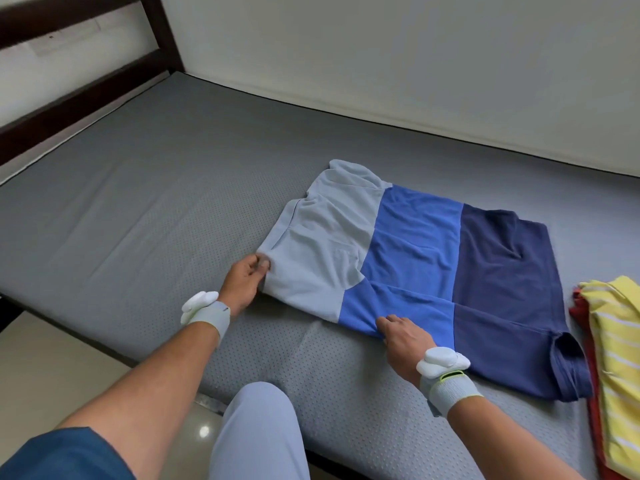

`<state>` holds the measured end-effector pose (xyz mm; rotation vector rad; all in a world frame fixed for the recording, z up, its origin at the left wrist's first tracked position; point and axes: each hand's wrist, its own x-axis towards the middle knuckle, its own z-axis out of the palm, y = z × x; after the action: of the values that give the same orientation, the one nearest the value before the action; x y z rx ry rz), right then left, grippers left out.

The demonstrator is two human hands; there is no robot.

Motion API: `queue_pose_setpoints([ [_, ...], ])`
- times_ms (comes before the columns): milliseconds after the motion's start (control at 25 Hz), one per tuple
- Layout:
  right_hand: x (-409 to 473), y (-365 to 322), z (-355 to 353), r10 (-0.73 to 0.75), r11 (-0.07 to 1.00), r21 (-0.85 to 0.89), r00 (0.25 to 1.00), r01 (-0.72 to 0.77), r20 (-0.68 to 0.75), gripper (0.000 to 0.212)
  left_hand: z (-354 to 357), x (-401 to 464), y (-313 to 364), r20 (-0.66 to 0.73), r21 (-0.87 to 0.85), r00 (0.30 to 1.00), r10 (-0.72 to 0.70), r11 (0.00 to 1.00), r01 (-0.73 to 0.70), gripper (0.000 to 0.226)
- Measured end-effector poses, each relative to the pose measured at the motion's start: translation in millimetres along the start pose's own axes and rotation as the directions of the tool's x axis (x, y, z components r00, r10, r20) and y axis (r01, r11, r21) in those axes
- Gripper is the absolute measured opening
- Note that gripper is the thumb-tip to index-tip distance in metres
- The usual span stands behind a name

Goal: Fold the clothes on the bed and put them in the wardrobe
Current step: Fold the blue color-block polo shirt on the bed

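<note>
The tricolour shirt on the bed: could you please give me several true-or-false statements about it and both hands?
1. The tricolour shirt lies flat on the grey mattress. True.
2. The left hand pinches the shirt's light grey end. True.
3. The right hand holds the navy end. False: it grips the near edge at the bright blue band.
4. The yellow striped garment lies on top of the shirt. False: it lies beside it, at the navy end.
5. Both wrists wear grey bands. True.
</note>
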<state>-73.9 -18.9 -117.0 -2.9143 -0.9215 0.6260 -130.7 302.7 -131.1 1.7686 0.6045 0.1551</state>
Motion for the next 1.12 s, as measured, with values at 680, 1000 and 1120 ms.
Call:
queue_pose_setpoints([
  [680, 109, -56, -46, 0.361, 0.370, 0.903, 0.929, -0.218, 0.076, 0.041, 15, 66, 36, 0.043, 0.732, 0.972, -0.232, 0.669, 0.128, 0.058],
  [1000, 131, -50, -41, 0.518, 0.407, 0.908, 0.793, 0.101, -0.321, 0.014, 33, 77, 48, -0.203, 0.428, 0.963, 0.176, 0.901, -0.074, 0.008],
  [1120, 119, -47, -28, 0.285, 0.709, 0.694, 0.849, 0.125, -0.445, 0.018, 39, 67, 29, -0.122, 0.570, 0.953, 0.277, 0.805, -0.161, 0.015],
])
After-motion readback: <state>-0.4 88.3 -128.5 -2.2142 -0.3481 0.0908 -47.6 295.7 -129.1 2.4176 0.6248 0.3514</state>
